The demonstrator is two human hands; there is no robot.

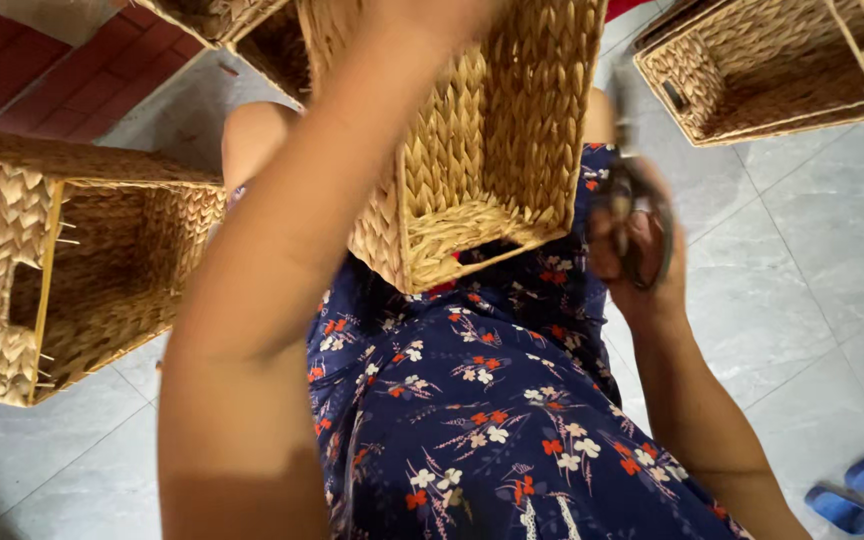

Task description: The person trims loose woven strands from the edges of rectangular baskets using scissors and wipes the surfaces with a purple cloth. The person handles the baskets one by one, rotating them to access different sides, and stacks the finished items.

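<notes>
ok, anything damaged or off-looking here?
Yes: the woven basket on the left lies on its side with thin stiff ends poking loose from its rim. The basket over the lap is tilted. The right hand grips scissors.

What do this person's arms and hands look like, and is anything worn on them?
Both arms are bare: no sleeves, gloves, watch or bracelet show. The left forearm fills much of the view, its hand cut off at the top edge. The right hand is bare too. Clothing is a dark blue dress printed with small red and white flowers.
</notes>
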